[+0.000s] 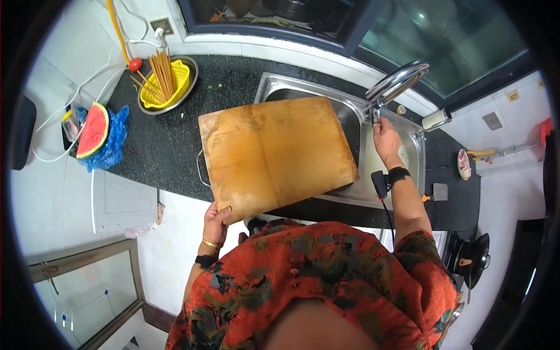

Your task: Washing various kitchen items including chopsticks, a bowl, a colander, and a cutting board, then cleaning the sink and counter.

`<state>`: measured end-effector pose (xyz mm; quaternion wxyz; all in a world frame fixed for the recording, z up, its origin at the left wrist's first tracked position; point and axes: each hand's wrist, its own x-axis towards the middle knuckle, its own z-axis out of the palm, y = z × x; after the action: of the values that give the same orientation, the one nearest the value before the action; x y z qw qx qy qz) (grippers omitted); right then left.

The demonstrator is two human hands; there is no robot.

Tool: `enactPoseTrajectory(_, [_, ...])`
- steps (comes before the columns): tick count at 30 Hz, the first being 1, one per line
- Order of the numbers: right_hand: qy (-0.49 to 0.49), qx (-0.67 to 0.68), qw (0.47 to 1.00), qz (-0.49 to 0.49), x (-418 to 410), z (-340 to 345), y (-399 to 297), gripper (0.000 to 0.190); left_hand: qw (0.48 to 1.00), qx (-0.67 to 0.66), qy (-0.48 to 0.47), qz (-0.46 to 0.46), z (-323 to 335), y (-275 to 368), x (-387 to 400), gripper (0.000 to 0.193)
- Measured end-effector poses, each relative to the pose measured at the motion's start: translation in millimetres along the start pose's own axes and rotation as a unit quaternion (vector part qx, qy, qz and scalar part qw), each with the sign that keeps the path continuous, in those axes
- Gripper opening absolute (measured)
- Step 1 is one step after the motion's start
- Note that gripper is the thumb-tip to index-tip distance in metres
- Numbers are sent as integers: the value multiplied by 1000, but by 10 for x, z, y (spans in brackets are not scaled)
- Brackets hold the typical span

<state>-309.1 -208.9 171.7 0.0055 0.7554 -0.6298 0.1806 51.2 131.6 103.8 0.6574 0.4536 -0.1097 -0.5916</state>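
Note:
A large wooden cutting board (280,157) lies tilted over the left basin of the stainless steel sink (422,175), with its lower left corner held in my left hand (217,223). The thumb is on top of the board and the other fingers are hidden beneath it. My right hand (386,140) has its fingers on the base of the chrome faucet (396,83), above the right basin. In that basin is something pale, partly hidden by my right hand and forearm. A metal handle sticks out from under the board's left edge.
On the black speckled countertop (153,148) are a yellow basket (177,83) of chopsticks in a metal bowl and a cut watermelon (94,130) on a blue plastic bag. Right of the sink are a cleaver (440,192) and a small dish of meat (463,164). A wok (474,258) stands beyond.

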Motion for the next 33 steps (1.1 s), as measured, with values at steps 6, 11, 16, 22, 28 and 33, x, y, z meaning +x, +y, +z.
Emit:
enactPoseTrajectory(6, [-44, -41, 998, 17, -132, 2, 89, 25, 996, 53, 24, -71, 2, -62, 6, 28])
enactPoseTrajectory(11, [-31, 11, 999, -1, -279, 33, 126, 26, 994, 66, 38, -82, -47, -126, -3, 27])
enactPoseTrajectory(16, [2, 126, 991, 45, -414, 224, 307, 26, 993, 78, 40, -85, -34, -116, -3, 27])
enactPoseTrajectory(22, [-212, 328, 889, 238, -567, 450, 257, 21, 978, 127, 66, -154, -105, -197, -13, 36])
enactPoseTrajectory(28, [-340, 323, 836, 284, -527, 374, 106, 32, 979, 141, 18, -148, -160, -229, -37, 39])
enactPoseTrajectory(33, [-307, 297, 868, 254, -505, 270, 179, 30, 980, 114, 1, -160, -74, -294, -45, 38])
